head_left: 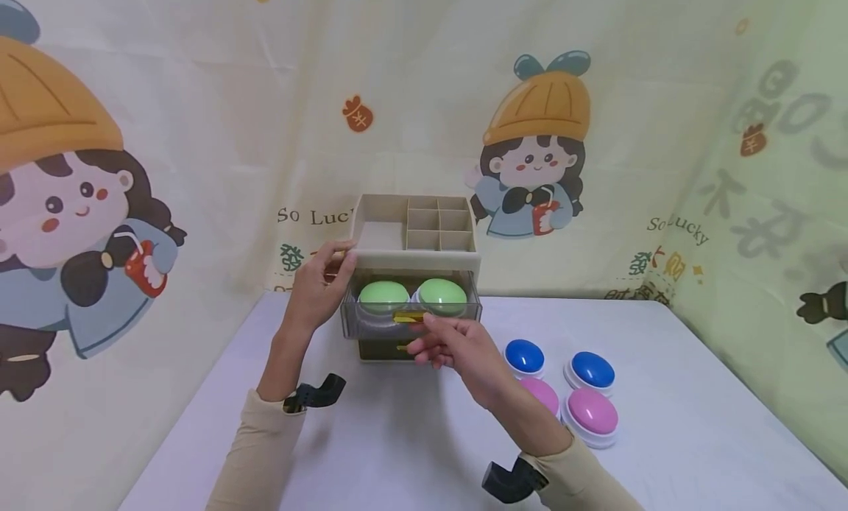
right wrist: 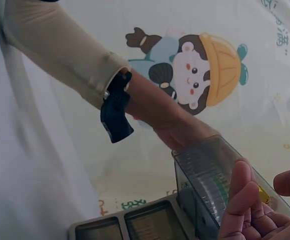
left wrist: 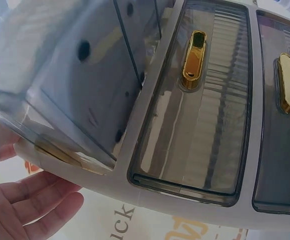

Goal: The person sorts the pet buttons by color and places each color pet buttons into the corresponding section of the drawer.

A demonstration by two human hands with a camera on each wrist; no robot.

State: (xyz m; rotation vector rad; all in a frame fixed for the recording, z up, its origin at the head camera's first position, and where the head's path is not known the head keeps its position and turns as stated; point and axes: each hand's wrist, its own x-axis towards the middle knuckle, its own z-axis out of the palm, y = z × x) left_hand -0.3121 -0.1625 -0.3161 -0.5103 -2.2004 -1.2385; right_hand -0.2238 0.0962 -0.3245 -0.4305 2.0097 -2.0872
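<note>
A beige desktop drawer organizer point(head_left: 414, 259) stands on the table with its smoky clear upper drawer point(head_left: 377, 327) pulled out. Inside that drawer sit two round items with green domed tops point(head_left: 383, 295). At the drawer front, my right hand point(head_left: 467, 349) has its thumb and curled fingers about the gold handle point(right wrist: 264, 195). My left hand point(head_left: 316, 290) touches the organizer's left side near the top; several of its fingers point(left wrist: 55, 205) look extended in the left wrist view. Under the pulled-out drawer, the lower drawer point(head_left: 384, 350) is closed.
To the right on the white table point(head_left: 689, 415) stand two blue-domed items point(head_left: 592, 369) and two pink-domed ones point(head_left: 592, 410), all on white bases. The organizer's divided top tray point(head_left: 384, 227) has several compartments. A printed cloth point(head_left: 411, 69) hangs behind.
</note>
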